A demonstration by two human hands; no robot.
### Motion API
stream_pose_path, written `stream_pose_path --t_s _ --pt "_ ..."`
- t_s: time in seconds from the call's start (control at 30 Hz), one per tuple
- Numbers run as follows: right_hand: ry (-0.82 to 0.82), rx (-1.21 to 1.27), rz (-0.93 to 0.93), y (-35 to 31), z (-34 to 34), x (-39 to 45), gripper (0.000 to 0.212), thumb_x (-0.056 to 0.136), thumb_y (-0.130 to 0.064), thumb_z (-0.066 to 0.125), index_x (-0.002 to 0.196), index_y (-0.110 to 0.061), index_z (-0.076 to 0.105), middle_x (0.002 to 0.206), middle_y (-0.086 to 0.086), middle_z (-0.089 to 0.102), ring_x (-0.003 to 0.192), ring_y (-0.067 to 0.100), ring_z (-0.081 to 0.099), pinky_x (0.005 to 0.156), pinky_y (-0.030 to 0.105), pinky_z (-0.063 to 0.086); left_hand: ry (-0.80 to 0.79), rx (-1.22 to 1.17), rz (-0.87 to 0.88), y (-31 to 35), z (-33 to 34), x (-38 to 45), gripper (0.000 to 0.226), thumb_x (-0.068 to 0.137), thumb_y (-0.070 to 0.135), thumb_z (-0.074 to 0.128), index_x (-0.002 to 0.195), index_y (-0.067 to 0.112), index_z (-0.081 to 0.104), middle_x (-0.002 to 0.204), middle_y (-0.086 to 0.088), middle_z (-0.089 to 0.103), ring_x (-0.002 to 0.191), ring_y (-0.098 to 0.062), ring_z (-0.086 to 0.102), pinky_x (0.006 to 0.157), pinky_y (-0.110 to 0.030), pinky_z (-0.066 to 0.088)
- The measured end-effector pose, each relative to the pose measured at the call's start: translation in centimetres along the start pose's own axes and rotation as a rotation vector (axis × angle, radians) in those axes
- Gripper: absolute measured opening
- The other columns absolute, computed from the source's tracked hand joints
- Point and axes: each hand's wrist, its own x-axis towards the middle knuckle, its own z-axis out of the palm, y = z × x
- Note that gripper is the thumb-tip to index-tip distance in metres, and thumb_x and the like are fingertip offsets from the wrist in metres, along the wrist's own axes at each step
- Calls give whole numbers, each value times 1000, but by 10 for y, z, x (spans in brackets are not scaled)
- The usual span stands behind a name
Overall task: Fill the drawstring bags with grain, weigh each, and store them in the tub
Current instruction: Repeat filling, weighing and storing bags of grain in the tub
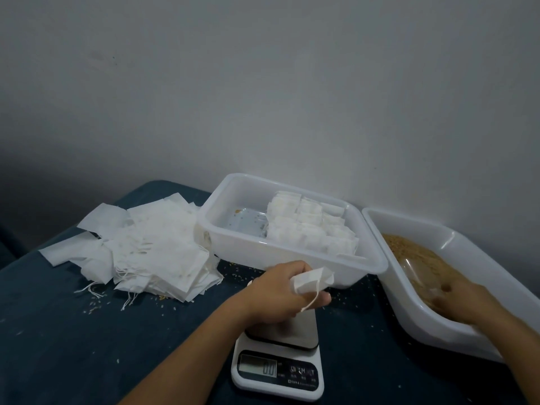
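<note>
Pinching an empty drawstring bag [311,280] in my left hand [280,293] above the scale [277,372] reading 0.0, my blurred right hand [464,299] rests in the grain [415,252]; its grip is unclear.

white bags [152,252], brown grain [415,255], navy cloth [58,346]

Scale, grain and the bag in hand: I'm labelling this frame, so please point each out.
scale [257,367]: head view, on its display window.
grain [415,252]: head view, on the brown heap in the right tub.
bag [309,278]: head view, on the white cloth above the left-hand fingers.
</note>
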Motion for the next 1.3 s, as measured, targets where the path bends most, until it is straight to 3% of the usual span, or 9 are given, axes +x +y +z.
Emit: stream_pose_path --t_s 0.13,0.3,0.4,0.53,0.67,0.8,1.03,1.2,1.3 --pt "1 -38 -43 1 1 3 26 101 -44 60 99 -20 70 91 -8 66 83 9 62 66 22 44 21 88 -46 -3 5 2 30 79 50 81 85 33 57 68 26 60 62 0 53 60 -22 43" --pt "-92 -220 -95 13 -3 9 29 110 -43 42 121 -30 66 99 -13 58 87 3 57 74 17 44 49 95 -40 -3 10 1 29 83 47 80 86 32 56 71 29 63 58 7 54 49 -8 39" --pt "-50 -158 -15 29 -17 15 39 112 -43 36 118 -20 66 98 -10 60 86 6 60 74 17 45 60 82 -42 -4 10 1 28 84 47 79 86 31 56 70 28 63 55 5 54 47 -9 39" --pt "-110 24 126 65 -38 30 46 106 -40 55 83 -3 67 61 -1 62 48 16 54 51 24 44 65 76 -33 -5 9 1 27 86 44 79 83 33 55 68 27 62 56 4 53 49 -11 39" --pt "-186 132 45 85 -53 36 40 83 -27 75 88 13 74 65 17 65 63 30 52 66 35 45 69 89 -34 -5 10 2 26 87 43 79 83 33 54 68 27 62 55 4 53 49 -11 39" --pt "-281 223 57 53 -66 11 38 92 -37 69 65 -10 75 61 5 64 54 21 45 52 27 37 59 96 -35 -6 10 3 26 87 42 79 85 31 55 67 26 62 55 3 54 49 -12 41" --pt "-136 416 -20 -10 -33 20 42 102 -37 64 69 -15 77 50 -12 67 56 15 57 52 25 42 45 94 -45 -8 7 3 25 89 38 76 87 27 54 68 29 64 58 8 58 53 -13 42" --pt "-108 463 21 -35 -14 48 43 104 -39 61 78 -11 80 76 8 78 69 28 72 70 36 61 78 138 -71 -8 9 0 30 82 49 77 86 30 54 79 23 65 61 3 60 58 -18 49" --pt "-75 472 26 -44 -9 64 44 102 -37 64 77 -4 79 75 15 77 55 26 64 61 36 56 89 159 -76 -9 10 0 32 80 52 77 87 30 54 83 16 66 62 1 60 63 -25 52"
